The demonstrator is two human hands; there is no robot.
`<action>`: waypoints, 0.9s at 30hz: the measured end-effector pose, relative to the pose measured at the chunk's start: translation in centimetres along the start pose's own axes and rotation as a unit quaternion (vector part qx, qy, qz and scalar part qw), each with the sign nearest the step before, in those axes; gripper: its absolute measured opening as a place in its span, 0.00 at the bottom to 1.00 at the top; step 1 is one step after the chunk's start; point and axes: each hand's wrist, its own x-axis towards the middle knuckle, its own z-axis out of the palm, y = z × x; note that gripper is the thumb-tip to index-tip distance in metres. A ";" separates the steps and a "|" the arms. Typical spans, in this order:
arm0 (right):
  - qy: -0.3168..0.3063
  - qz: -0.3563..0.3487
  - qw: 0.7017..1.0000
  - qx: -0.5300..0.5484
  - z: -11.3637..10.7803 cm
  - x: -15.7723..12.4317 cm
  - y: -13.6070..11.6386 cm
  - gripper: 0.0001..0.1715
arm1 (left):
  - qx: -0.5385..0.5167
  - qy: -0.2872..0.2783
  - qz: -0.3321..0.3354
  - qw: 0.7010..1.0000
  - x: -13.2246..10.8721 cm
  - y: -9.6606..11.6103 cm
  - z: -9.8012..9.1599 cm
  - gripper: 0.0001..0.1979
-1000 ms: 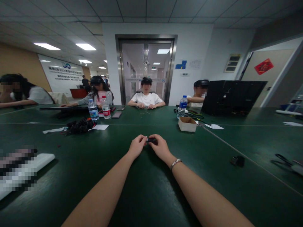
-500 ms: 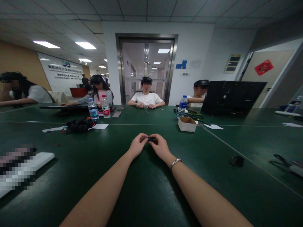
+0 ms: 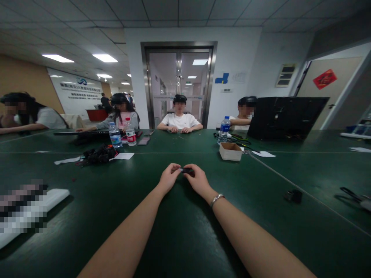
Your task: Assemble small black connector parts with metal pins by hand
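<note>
Between my two hands, in the middle of the head view, is a small dark oblong object (image 3: 186, 170); its kind is too small to make out. My left hand (image 3: 169, 178) pinches its left end, where a lighter patch shows. Around its right end are the closed thumb and fingers of my right hand (image 3: 197, 179), which partly hide it. A silver bracelet (image 3: 216, 199) circles my right wrist. Both forearms reach forward over the dark green table (image 3: 185, 231).
Ahead to the right stand an open cardboard box (image 3: 230, 153), a water bottle (image 3: 224, 130) and a black monitor (image 3: 286, 117). Left are two bottles, a heap of black cables (image 3: 100, 154) and a white object (image 3: 55, 197). A small black item (image 3: 293, 196) lies right. Several people sit around the table.
The view has shifted very slightly. Both hands keep their pinch on the small dark object, and a little more of its light left end shows.
</note>
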 end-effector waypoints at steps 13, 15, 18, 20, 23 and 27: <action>-0.003 0.021 1.000 0.002 0.0 0.0 -0.3 0.14 | -0.040 -0.034 0.051 0.997 -0.2 0.5 0.1 0.08; -0.002 0.019 1.000 0.004 0.0 0.0 -0.3 0.14 | -0.043 -0.033 0.045 0.998 -0.2 0.6 0.0 0.07; -0.001 0.013 1.000 0.001 0.0 0.0 -0.4 0.14 | -0.051 -0.009 0.003 0.999 -0.1 0.4 -0.1 0.08; 0.000 0.010 1.000 -0.006 0.0 -0.1 -0.6 0.14 | -0.046 0.006 -0.020 0.999 0.0 0.2 -0.1 0.11; 0.003 0.008 1.000 -0.015 0.0 -0.1 -0.8 0.14 | -0.023 0.000 -0.018 1.000 0.1 -0.1 -0.2 0.14; 0.005 0.011 1.000 -0.014 -0.1 0.0 -0.8 0.14 | -0.026 -0.024 0.024 0.999 0.1 -0.3 -0.3 0.12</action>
